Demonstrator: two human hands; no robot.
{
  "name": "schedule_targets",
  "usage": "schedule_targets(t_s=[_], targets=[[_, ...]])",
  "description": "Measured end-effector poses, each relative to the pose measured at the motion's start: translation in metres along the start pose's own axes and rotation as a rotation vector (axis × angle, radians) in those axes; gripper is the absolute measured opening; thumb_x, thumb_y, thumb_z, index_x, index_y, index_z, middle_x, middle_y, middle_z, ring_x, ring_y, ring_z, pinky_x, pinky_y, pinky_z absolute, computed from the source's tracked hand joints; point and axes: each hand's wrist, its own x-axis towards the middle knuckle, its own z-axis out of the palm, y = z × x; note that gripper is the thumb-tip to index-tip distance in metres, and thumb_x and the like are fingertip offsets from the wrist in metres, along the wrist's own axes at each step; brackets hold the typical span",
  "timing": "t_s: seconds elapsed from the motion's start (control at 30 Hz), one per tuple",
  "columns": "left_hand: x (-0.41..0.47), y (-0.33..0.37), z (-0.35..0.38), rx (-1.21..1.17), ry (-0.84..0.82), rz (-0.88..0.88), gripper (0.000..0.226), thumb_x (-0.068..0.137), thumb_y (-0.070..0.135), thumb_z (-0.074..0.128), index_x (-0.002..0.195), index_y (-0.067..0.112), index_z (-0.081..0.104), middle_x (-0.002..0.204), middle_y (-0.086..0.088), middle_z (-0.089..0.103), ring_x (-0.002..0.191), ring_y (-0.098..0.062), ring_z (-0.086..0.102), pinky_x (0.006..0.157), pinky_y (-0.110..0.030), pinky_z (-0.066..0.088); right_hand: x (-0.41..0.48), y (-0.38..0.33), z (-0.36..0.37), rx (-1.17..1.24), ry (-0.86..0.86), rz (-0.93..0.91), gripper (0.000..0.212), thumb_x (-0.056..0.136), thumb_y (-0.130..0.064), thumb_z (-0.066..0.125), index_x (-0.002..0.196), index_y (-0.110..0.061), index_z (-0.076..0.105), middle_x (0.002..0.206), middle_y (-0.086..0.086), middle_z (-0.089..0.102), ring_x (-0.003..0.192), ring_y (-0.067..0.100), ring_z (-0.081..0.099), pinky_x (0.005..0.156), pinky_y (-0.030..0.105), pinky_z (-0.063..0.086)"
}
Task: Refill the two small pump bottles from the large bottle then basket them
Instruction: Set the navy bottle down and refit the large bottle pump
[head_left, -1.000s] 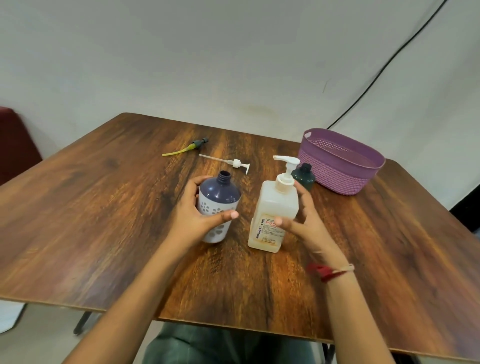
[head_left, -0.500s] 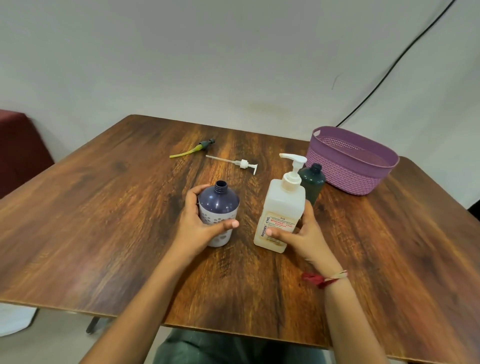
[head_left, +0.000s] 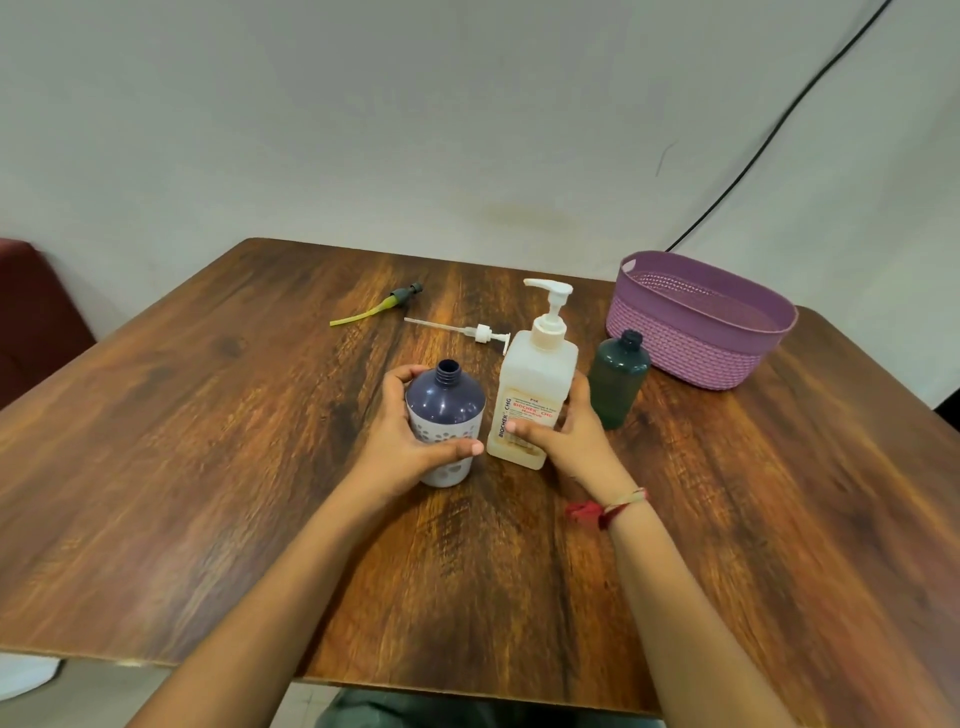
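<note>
A small dark blue bottle (head_left: 445, 402) with a white dotted lower half stands uncapped at the table's middle, and my left hand (head_left: 402, 439) grips its body. Right beside it stands the large pale pump bottle (head_left: 535, 387) with a red-lettered label; my right hand (head_left: 569, 436) holds its lower part. A small dark green bottle (head_left: 618, 379), also uncapped, stands just right of it. Two loose pump heads lie behind: a white pump head (head_left: 467, 331) and a dark pump head (head_left: 382, 306) with a yellow tube. The purple basket (head_left: 696, 358) sits at the back right.
The wooden table (head_left: 208, 441) stretches wide to the left and near edge. A black cable (head_left: 779, 124) runs down the wall behind the basket. A dark red seat (head_left: 31, 306) stands at the far left.
The view has shifted, so everything sits lower in the frame. My right hand slid down the large bottle to its lower part. My left hand still grips the blue bottle.
</note>
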Motion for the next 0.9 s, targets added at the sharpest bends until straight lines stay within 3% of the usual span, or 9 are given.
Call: schedule_targets(t_s=[0.1, 0.17, 0.27, 0.4, 0.57, 0.77, 0.9], targets=[[0.005, 0.001, 0.005, 0.003, 0.020, 0.036, 0.101, 0.049, 0.031, 0.094, 0.127, 0.032, 0.029, 0.129, 0.007, 0.044, 0.111, -0.002, 0.050, 0.099, -0.026, 0.044, 0.014, 0.002, 0.000, 0.004, 0.006, 0.010, 0.086, 0.075, -0.014, 0.078, 0.139, -0.023, 0.022, 0.135, 0.004, 0.052, 0.123, 0.020, 0.053, 0.100, 0.043, 0.048], [0.009, -0.001, 0.010, 0.000, 0.048, 0.056, 0.096, 0.057, 0.023, 0.092, 0.127, 0.031, 0.028, 0.130, 0.005, 0.043, 0.112, -0.003, 0.050, 0.099, -0.023, 0.042, 0.020, 0.002, 0.001, 0.008, 0.007, 0.014, 0.085, 0.076, -0.015, 0.077, 0.139, -0.025, 0.022, 0.137, 0.005, 0.050, 0.124, 0.021, 0.052, 0.101, 0.043, 0.047], [0.012, -0.005, 0.015, -0.032, 0.054, 0.048, 0.102, 0.049, 0.040, 0.091, 0.128, 0.033, 0.027, 0.131, 0.005, 0.044, 0.120, -0.009, 0.049, 0.100, -0.024, 0.041, 0.026, 0.004, 0.002, -0.003, 0.065, 0.004, 0.084, 0.077, -0.013, 0.076, 0.141, -0.023, 0.022, 0.138, 0.006, 0.050, 0.125, 0.021, 0.051, 0.100, 0.040, 0.047], [0.014, -0.009, 0.018, -0.054, 0.072, 0.023, 0.102, 0.049, 0.039, 0.092, 0.129, 0.030, 0.030, 0.129, 0.005, 0.047, 0.119, -0.011, 0.051, 0.106, -0.036, 0.042, 0.030, 0.005, 0.003, -0.032, 0.179, -0.016, 0.084, 0.075, -0.016, 0.078, 0.139, -0.027, 0.025, 0.137, 0.006, 0.050, 0.127, 0.021, 0.049, 0.102, 0.050, 0.045], [0.016, -0.013, 0.022, -0.061, 0.107, 0.009, 0.107, 0.042, 0.054, 0.085, 0.132, 0.032, 0.030, 0.131, 0.005, 0.046, 0.121, -0.013, 0.050, 0.107, -0.043, 0.042, 0.036, 0.006, 0.005, -0.071, 0.222, -0.041, 0.084, 0.076, -0.020, 0.078, 0.142, -0.025, 0.026, 0.137, 0.003, 0.050, 0.128, 0.020, 0.048, 0.101, 0.052, 0.045], [0.017, -0.017, 0.021, -0.078, 0.097, 0.033, 0.105, 0.043, 0.057, 0.084, 0.130, 0.035, 0.030, 0.131, 0.007, 0.046, 0.122, -0.014, 0.049, 0.107, -0.045, 0.041, 0.033, 0.006, 0.011, -0.071, 0.253, 0.000, 0.078, 0.083, -0.017, 0.071, 0.145, -0.022, 0.024, 0.142, 0.005, 0.047, 0.129, 0.021, 0.048, 0.103, 0.043, 0.045], [0.017, -0.018, 0.022, -0.067, 0.100, 0.058, 0.095, 0.044, 0.057, 0.083, 0.122, 0.045, 0.031, 0.130, 0.007, 0.047, 0.120, -0.012, 0.049, 0.106, -0.041, 0.042, 0.018, 0.003, 0.022, -0.042, 0.330, 0.045, 0.081, 0.085, -0.029, 0.068, 0.148, -0.022, 0.018, 0.147, 0.004, 0.039, 0.134, 0.021, 0.039, 0.110, 0.044, 0.036]])
